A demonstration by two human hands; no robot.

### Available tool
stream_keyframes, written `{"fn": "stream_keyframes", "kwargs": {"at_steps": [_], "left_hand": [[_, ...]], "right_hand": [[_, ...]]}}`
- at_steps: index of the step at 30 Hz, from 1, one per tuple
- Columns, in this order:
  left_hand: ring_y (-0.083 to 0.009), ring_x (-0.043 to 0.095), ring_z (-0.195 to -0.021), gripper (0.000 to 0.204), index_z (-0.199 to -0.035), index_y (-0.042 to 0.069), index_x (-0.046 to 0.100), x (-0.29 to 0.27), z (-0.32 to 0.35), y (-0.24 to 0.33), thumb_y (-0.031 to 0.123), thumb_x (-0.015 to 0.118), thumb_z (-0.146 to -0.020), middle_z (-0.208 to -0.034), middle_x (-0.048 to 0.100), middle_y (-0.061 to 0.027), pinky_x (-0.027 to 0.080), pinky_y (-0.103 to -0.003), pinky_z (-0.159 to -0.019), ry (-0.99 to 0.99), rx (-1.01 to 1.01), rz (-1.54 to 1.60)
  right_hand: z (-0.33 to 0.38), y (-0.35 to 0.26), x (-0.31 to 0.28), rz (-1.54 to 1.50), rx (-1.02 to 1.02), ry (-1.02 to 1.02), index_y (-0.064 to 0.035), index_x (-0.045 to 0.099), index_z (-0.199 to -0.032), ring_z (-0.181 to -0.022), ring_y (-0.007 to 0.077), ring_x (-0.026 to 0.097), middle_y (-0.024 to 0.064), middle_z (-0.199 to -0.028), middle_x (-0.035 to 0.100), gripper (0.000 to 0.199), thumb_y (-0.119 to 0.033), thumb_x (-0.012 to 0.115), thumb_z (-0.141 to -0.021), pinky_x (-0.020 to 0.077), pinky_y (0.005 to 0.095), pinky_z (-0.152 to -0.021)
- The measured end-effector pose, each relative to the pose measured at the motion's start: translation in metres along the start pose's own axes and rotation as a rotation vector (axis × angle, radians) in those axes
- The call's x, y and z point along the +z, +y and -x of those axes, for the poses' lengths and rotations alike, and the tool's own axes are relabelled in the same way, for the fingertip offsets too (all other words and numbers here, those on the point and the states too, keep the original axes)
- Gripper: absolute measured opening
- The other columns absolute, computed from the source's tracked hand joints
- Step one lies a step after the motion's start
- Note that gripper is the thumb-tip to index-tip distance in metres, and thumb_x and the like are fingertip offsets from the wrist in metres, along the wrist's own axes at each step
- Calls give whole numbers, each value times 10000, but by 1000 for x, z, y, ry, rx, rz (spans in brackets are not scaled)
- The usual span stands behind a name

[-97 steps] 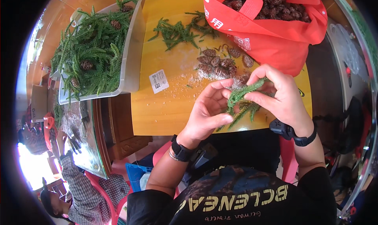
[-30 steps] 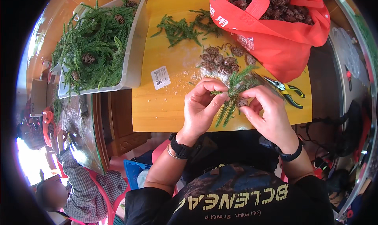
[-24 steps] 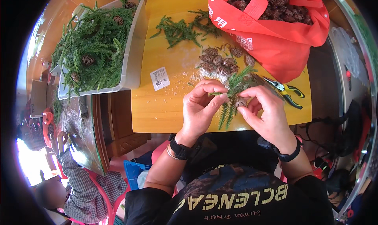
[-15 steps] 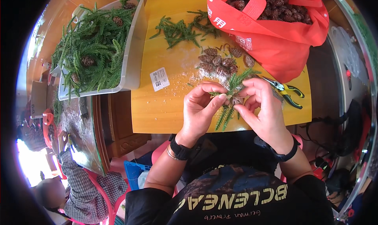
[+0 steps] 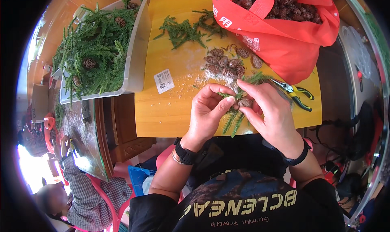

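Observation:
Near the front edge of the yellow table, my left hand [image 5: 208, 113] pinches the middle of a green artificial pine sprig [image 5: 232, 121] between thumb and fingertips. A small brown pine cone [image 5: 245, 102] sits against the sprig's middle. My right hand [image 5: 271, 110] is closed round the cone and the sprig's right side, its index finger reaching over the top. The fingers partly hide where cone and sprig meet. Just beyond my hands lies a cluster of loose pine cones [image 5: 223, 62] amid whitish crumbs. Yellow-and-black pliers [image 5: 299, 95] rest beside my right hand.
A red bag [image 5: 284, 49] full of pine cones stands at the back right. At the left is a translucent bin [image 5: 137, 55] heaped with green sprigs and some cones. Loose sprigs [image 5: 183, 34] and a white label [image 5: 164, 81] lie between. Another person [image 5: 87, 195] sits at lower left.
My right hand has shifted its grip, its index finger now stretched over the sprig's top and covering more of it. My left hand keeps its pinch almost in place.

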State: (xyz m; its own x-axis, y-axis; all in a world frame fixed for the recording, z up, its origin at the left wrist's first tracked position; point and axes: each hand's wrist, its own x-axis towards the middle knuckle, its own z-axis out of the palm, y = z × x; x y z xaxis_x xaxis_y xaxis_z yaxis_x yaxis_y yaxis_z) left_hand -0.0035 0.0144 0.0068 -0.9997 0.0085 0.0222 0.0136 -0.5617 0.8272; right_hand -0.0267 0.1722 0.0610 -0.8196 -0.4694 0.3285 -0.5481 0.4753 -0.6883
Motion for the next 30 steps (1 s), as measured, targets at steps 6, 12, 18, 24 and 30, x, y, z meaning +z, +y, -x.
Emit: {"fn": "stream_keyframes", "kwargs": {"at_steps": [6,12,18,24,30], "left_hand": [[-74,559,-795,149,-979,27,507,-2,0,2,14,569,-844,-905,572,-24,472,-220,-729,-27,-41,-22],[-103,570,-789,131,-970,5,512,-1,-1,4,14,564,-850,-894,580,-48,483,-243,-739,-31,-65,20],[-109,554,-851,159,-971,9,504,2,-1,5,-8,577,-831,-935,557,-54,481,-257,-767,-56,-19,38],[-113,529,-921,182,-921,13,518,-2,-1,1,-48,618,-782,-948,551,-49,470,-261,-817,-46,56,-120],[-97,524,-880,173,-898,23,527,1,0,4,-49,618,-769,-957,534,-38,457,-238,-798,-6,45,-159]], "right_hand": [[-2,0,0,-27,11,-20,-67,556,-1104,-556,162,516,75,-813,520,457,62,653,-676,430,281,-515],[-3,2,0,-40,5,-16,-45,566,-1008,-567,170,531,81,-811,534,366,72,650,-672,433,280,-518],[-2,1,0,-26,20,-26,-63,552,-1010,-635,236,549,94,-832,523,342,39,629,-692,452,322,-552],[-3,-1,0,-31,21,-24,-51,569,-1027,-637,200,548,95,-855,527,381,100,607,-680,461,287,-540],[-3,-1,1,11,-13,3,-59,574,-1056,-677,198,544,95,-847,518,386,85,608,-700,466,282,-537]]}}
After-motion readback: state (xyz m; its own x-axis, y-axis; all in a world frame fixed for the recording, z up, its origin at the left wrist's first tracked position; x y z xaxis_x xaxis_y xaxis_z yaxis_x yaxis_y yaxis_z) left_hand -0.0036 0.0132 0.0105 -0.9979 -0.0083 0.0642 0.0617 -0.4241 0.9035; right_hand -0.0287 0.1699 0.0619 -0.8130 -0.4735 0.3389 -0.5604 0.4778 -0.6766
